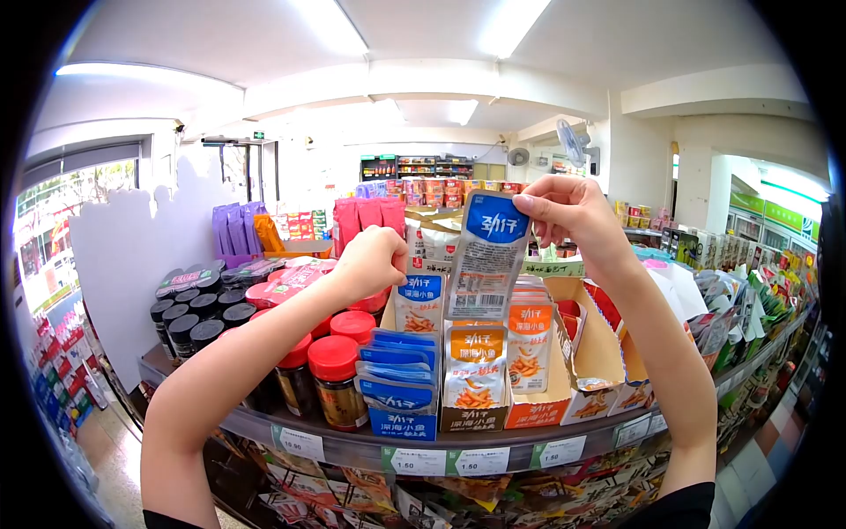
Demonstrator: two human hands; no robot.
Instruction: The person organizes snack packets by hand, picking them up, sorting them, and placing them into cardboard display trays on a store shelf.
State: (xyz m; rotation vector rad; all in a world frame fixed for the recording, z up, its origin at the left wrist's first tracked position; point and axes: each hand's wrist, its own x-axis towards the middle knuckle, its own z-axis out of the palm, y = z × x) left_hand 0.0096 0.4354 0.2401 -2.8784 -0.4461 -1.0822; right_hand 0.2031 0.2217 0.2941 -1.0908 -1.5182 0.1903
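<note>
My right hand pinches the upper right corner of a snack packet, blue on top and silver below, with its printed back and barcode facing me. The packet hangs upright above the display boxes. My left hand is closed, its fingertips at the top left corner of a blue dried-fish packet; whether they grip it is hidden. Nearer me, several blue packets lean in a blue display box. Beside it, orange-brown packets stand in a brown box.
Red-lidded jars and black-lidded jars crowd the left. Right of the boxes are orange packets and an open carton. Price tags line the shelf's front edge. Pink bags stand behind.
</note>
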